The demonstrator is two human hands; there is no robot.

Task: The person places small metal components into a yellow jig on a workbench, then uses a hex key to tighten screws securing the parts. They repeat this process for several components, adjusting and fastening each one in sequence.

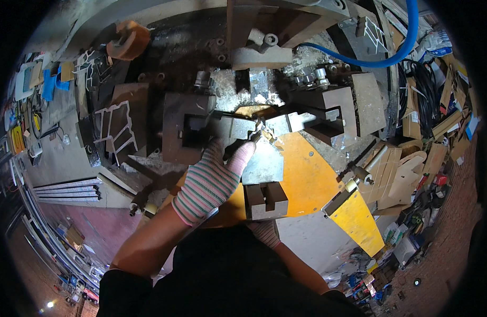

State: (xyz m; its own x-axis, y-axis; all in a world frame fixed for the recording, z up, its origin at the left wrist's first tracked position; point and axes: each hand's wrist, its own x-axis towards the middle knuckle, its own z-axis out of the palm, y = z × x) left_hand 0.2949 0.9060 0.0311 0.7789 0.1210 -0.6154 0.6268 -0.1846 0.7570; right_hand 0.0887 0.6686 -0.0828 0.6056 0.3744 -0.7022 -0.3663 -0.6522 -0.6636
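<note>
My left hand (214, 179), in a striped knit glove, reaches into the middle of a metal machine. Its thumb and fingers are closed together around something dark and narrow that I cannot make out. The thumb tip is beside a small shiny metal piece (262, 133), lit brightly between the two steel jaws. The left dark steel block (175, 113) stands just beyond my fingers; a matching right block (341, 113) faces it. My right hand (265, 232), also gloved, is low, below a notched steel block (265, 201). Its fingers are mostly hidden under the machine's edge.
Orange plate (312, 174) and yellow plate (359, 222) lie right of the notched block. Pale metal profile sections (116, 132) lean at the left, with long profile bars (66, 191) nearby. A blue hose (381, 62) curves at the upper right. Cardboard pieces (407, 174) crowd the right.
</note>
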